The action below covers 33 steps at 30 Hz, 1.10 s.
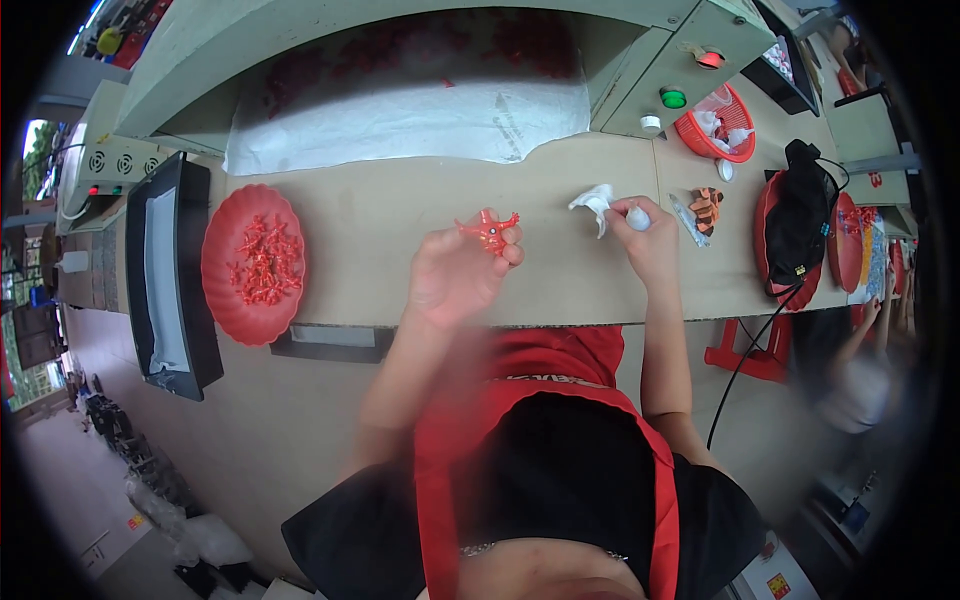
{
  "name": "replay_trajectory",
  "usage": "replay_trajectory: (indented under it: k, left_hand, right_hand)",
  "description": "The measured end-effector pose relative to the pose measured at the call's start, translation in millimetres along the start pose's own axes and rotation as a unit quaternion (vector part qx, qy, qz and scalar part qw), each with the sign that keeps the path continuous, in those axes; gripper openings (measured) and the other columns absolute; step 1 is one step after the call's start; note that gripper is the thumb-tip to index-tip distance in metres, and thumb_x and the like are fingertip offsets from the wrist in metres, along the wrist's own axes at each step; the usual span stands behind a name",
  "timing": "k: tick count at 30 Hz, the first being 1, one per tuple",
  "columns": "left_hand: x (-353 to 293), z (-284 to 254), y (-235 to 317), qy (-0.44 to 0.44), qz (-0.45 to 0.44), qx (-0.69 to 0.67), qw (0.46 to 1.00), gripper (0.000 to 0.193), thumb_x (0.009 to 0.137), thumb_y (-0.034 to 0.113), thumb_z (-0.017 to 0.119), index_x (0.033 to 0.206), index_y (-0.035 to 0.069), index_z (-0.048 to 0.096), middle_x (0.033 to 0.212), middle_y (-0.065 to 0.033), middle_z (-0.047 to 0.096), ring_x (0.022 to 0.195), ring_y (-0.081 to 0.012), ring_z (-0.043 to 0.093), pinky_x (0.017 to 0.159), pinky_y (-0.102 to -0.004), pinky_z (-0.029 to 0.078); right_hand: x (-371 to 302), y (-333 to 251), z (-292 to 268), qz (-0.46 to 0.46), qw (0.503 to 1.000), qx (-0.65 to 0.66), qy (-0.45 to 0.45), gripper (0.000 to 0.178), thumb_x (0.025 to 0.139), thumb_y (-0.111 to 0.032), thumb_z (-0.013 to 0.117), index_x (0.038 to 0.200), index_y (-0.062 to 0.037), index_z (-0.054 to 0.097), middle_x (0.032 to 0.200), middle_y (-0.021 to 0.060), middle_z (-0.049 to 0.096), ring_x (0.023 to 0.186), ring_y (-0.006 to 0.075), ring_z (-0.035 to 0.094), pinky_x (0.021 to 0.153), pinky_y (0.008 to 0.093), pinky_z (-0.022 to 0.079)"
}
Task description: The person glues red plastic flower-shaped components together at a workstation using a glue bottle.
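My left hand (462,272) is closed around a small red figurine (490,231) with outstretched limbs, held above the tabletop with its front turned up. To its right, my right hand (645,243) has its fingers pinched together over the table. A crumpled white cloth (598,206) reaches out past the fingertips on the left side. A rounded white bit (638,218) shows at the thumb and fingers; whether it belongs to the same cloth, I cannot tell. On the left, a red scalloped plate (212,245) carries a heap of similar small red figurines (268,262).
A pale green machine housing (640,90) with a red and a green button spans the back, white sheet (400,125) under it. At right are a red basket (686,128), a brown striped piece (706,210) and a black bag (800,225). A black tray (208,340) stands far left.
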<state>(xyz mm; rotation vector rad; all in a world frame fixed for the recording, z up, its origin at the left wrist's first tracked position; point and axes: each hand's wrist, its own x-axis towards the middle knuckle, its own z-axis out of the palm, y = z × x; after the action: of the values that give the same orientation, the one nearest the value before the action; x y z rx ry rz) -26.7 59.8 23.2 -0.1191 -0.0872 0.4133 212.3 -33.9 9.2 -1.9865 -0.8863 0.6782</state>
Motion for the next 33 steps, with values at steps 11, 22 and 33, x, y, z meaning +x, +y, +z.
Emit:
replay_trajectory:
  k: [11,22,33]
  left_hand:
    - [-6,2,-8,0.099,0.068,0.180,0.976,0.057,0.080,0.028,0.062,0.126,0.001,0.041,0.114,-0.0113,0.053,0.101,-0.0217,0.054,0.080,-0.0313,0.047]
    - [3,32,-3,0.105,-0.084,0.395,0.909,0.047,0.073,0.013,0.064,0.113,-0.007,0.051,0.092,-0.0113,0.060,0.074,-0.0142,0.059,0.061,-0.0197,0.046]
    - [10,-4,-11,-0.129,-0.079,0.023,0.988,0.036,0.075,0.020,0.067,0.105,0.007,0.053,0.099,-0.0081,0.043,0.084,-0.0183,0.046,0.077,-0.0236,0.047]
  right_hand:
    - [-37,-115,20,-0.328,0.929,0.097,-0.140,0.019,0.065,0.004,0.070,0.083,-0.0033,0.067,0.084,0.0046,0.058,0.072,0.0140,0.057,0.060,0.0252,0.045]
    - [-19,-110,4,-0.355,0.882,0.001,-0.309,0.023,0.057,-0.001,0.075,0.078,-0.0049,0.067,0.072,0.0053,0.058,0.064,0.0210,0.058,0.058,0.0293,0.046]
    - [7,-50,-23,-0.170,0.985,-0.014,-0.011,0.015,0.070,-0.002,0.070,0.084,-0.0012,0.066,0.077,0.0042,0.060,0.071,0.0121,0.056,0.065,0.0249,0.043]
